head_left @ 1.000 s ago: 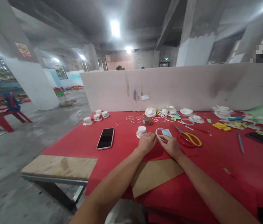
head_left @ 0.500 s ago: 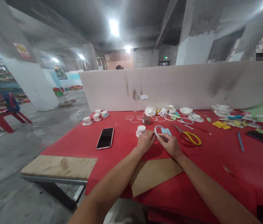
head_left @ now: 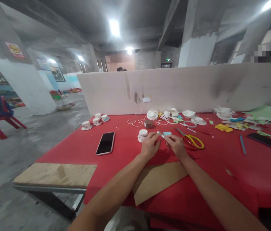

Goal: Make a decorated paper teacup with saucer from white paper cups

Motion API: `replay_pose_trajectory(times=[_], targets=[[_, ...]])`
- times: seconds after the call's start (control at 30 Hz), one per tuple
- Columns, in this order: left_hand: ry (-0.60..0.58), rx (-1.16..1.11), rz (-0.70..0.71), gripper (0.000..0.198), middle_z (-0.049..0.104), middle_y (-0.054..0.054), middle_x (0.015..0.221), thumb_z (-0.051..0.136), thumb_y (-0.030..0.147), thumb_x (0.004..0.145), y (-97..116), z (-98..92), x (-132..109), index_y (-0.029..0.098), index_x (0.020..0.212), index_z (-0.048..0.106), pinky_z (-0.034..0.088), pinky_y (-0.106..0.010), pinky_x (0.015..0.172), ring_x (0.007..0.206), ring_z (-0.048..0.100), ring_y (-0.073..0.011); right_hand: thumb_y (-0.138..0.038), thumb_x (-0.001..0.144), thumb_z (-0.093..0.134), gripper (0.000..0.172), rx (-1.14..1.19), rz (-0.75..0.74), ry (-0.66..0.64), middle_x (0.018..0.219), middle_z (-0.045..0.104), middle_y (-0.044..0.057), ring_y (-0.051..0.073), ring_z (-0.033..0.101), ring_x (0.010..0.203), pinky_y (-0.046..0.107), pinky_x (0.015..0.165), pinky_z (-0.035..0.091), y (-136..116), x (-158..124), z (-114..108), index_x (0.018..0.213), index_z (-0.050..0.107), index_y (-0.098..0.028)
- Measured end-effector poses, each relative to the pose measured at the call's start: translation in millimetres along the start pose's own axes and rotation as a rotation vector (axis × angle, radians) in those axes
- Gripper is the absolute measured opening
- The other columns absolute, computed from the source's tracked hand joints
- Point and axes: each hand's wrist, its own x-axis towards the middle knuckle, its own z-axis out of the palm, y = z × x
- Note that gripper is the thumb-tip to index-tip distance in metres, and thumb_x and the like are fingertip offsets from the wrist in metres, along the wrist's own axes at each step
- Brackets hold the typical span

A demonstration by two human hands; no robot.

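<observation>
Between left hand (head_left: 150,146) and right hand (head_left: 176,146) is a white band (head_left: 161,134).

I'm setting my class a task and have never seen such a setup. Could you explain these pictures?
No machine here: a person works with a bare left hand and right hand. A camera worn on the head looks forward and down, giving the wearer's own view. On the red table lie a phone, scissors and a brown sheet; a white cup-shaped piece stands by the left hand. The right hand holds a small white piece; whether the left grips it too is unclear.
</observation>
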Motion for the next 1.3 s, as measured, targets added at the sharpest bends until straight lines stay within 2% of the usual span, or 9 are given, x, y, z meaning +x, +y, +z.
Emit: replay_pose_trajectory(times=[0.3, 0.4, 0.57, 0.87, 0.97, 1.13, 1.3], targets=[[0.028, -0.051, -0.011, 0.024, 0.061, -0.007, 0.103, 0.053, 0.024, 0.084, 0.3, 0.6, 1.2, 0.02, 0.107, 0.06, 0.05, -0.027, 0.078, 0.084, 0.059, -0.0132, -0.04, 0.075, 0.06, 0.027, -0.021, -0.012, -0.011, 0.042, 0.045, -0.006, 0.008, 0.042, 0.038, 0.022, 0.042, 0.035, -4.4, -1.0, -1.2, 0.06, 0.059, -0.018], [0.054, -0.057, -0.019, 0.023, 0.062, -0.007, 0.102, 0.053, 0.024, 0.084, -1.2, 0.5, 1.7, 0.02, 0.105, 0.061, 0.05, -0.027, 0.077, 0.085, 0.06, -0.0138, -0.04, 0.076, 0.058, 0.027, 0.017, 0.002, -0.055, 0.046, 0.05, -0.004, 0.009, 0.045, 0.041, 0.023, 0.044, 0.037, -1.8, -1.2, -1.1, 0.061, 0.06, -0.018], [0.052, -0.061, -0.037, 0.022, 0.064, -0.007, 0.1, 0.053, 0.026, 0.084, -2.9, -0.6, 2.6, 0.02, 0.103, 0.062, 0.05, -0.027, 0.077, 0.087, 0.06, -0.0145, -0.039, 0.072, 0.062, 0.021, 0.067, 0.053, -0.096, 0.054, 0.057, -0.003, 0.01, 0.047, 0.042, 0.024, 0.043, 0.038, 6.8, 1.0, -0.7, 0.075, 0.066, -0.018], [0.04, -0.063, -0.028, 0.022, 0.063, -0.007, 0.101, 0.052, 0.026, 0.085, 1.7, -1.0, 1.7, 0.02, 0.103, 0.062, 0.05, -0.026, 0.08, 0.092, 0.06, -0.0144, -0.038, 0.071, 0.063, 0.022, 0.078, 0.024, -0.048, 0.043, 0.049, -0.005, 0.008, 0.043, 0.039, 0.022, 0.042, 0.039, 4.4, 2.3, -1.4, 0.063, 0.062, -0.018], [0.043, -0.066, -0.025, 0.022, 0.063, -0.007, 0.101, 0.052, 0.026, 0.084, 1.5, -1.3, 1.7, 0.021, 0.104, 0.062, 0.049, -0.027, 0.081, 0.093, 0.059, -0.0149, -0.038, 0.071, 0.063, 0.022, 0.102, 0.03, -0.048, 0.044, 0.05, -0.005, 0.009, 0.044, 0.04, 0.022, 0.042, 0.04, 6.6, 2.6, -1.7, 0.064, 0.063, -0.017], [0.061, -0.062, -0.049, 0.022, 0.063, -0.007, 0.102, 0.053, 0.026, 0.084, -0.4, -1.5, 1.9, 0.02, 0.103, 0.061, 0.05, -0.027, 0.078, 0.09, 0.06, -0.0147, -0.035, 0.07, 0.063, 0.019, 0.16, 0.062, -0.121, 0.053, 0.056, -0.003, 0.009, 0.048, 0.042, 0.022, 0.043, 0.041, 10.4, 3.0, -2.5, 0.072, 0.066, -0.017], [0.064, -0.069, -0.024, 0.021, 0.063, -0.006, 0.101, 0.053, 0.025, 0.084, 0.7, -1.9, 2.3, 0.021, 0.103, 0.061, 0.049, -0.026, 0.079, 0.092, 0.059, -0.0143, -0.034, 0.07, 0.064, 0.017, 0.141, 0.068, -0.09, 0.046, 0.052, -0.005, 0.008, 0.045, 0.039, 0.021, 0.041, 0.038, 7.6, 2.6, -2.0, 0.069, 0.064, -0.017]])
